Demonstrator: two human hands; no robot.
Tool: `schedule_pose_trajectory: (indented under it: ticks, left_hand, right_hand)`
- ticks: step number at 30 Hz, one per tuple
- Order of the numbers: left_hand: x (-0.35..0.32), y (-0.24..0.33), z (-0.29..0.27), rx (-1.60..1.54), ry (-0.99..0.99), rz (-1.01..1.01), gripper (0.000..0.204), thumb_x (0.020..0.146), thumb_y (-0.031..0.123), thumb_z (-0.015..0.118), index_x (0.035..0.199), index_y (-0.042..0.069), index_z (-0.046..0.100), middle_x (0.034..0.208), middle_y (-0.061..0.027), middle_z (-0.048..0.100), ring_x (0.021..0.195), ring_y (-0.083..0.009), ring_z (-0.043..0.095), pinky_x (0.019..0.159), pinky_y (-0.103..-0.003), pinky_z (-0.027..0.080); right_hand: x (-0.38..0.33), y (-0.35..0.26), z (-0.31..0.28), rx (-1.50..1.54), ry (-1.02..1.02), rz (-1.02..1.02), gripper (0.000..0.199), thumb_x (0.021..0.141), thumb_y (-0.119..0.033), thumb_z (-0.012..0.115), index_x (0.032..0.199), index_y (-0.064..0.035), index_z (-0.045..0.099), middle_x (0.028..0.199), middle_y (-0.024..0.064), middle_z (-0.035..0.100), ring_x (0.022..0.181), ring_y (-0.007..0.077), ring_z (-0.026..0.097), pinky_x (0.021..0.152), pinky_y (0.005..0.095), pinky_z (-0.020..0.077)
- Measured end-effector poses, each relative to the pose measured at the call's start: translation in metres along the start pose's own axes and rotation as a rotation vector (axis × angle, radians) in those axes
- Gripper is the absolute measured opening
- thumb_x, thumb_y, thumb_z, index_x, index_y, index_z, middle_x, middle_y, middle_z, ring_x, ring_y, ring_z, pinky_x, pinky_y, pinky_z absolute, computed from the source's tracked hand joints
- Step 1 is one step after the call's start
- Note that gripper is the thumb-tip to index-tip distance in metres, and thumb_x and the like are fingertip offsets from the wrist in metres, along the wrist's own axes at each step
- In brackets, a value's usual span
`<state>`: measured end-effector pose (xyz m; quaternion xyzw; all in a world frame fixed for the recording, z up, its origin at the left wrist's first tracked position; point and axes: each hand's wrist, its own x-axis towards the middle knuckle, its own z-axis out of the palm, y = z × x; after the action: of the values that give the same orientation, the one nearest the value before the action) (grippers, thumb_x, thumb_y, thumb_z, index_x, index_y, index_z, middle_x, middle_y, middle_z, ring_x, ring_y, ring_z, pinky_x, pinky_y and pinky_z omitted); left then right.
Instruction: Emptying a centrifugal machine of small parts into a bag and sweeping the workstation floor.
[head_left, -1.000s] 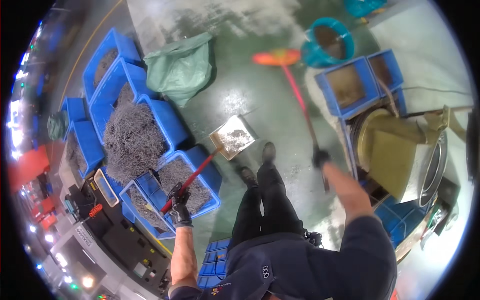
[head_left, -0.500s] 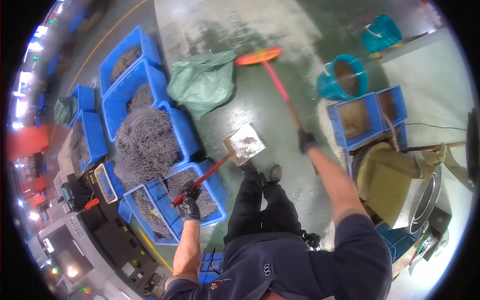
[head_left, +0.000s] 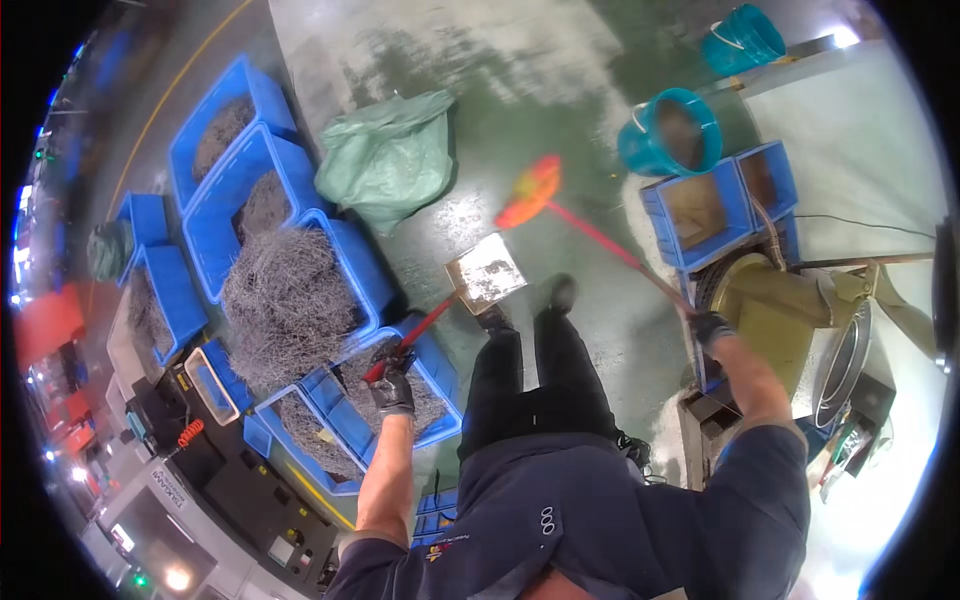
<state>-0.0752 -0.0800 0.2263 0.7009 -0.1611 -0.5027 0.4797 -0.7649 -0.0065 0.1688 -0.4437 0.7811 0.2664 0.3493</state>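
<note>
My left hand, in a dark glove, is closed round the red handle of a dustpan. The shiny metal pan lies at the floor just ahead of my feet; glare hides most of its inside. My right hand, also gloved, grips the red pole of a broom out to the right. The orange-red broom head is smeared by motion, a little beyond the pan and apart from it. Whether it touches the floor I cannot tell.
Blue bins heaped with grey metal shavings line the left. A green sack lies on the floor ahead. Teal buckets, blue trays and an olive machine stand at the right. A grey machine is at lower left.
The broom head has come nearer to the dustpan, and its pole slants more sideways. My right hand has moved outward to the right. My right foot has stepped forward.
</note>
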Motion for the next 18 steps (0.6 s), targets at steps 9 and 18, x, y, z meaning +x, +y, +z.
schedule_pose_trajectory:
  ticks: [9,18]
  left_hand:
    - [-0.006,0.019,0.082,0.125,-0.052,-0.079,0.031,0.092,0.017,0.047,0.115,-0.002,0.057,0.109,-0.0127,0.062,0.093,-0.0241,0.063,0.078,-0.033,0.053]
    - [0.048,-0.040,0.185,-0.003,-0.106,-0.045,0.026,0.087,0.031,0.060,0.091,0.005,0.063,0.076,-0.0075,0.065,0.063,-0.0158,0.061,0.058,-0.026,0.048]
  right_hand:
    - [-0.030,0.076,-0.031,-0.798,0.250,-0.563,0.029,0.087,-0.019,0.047,0.113,-0.0095,0.058,0.084,0.0081,0.066,0.068,0.0188,0.064,0.053,0.0324,0.0477]
    - [-0.068,-0.101,0.062,0.998,-0.370,0.436,0.032,0.088,-0.044,0.050,0.090,-0.0125,0.053,0.056,0.0121,0.052,0.040,0.0233,0.052,0.033,0.0389,0.0421]
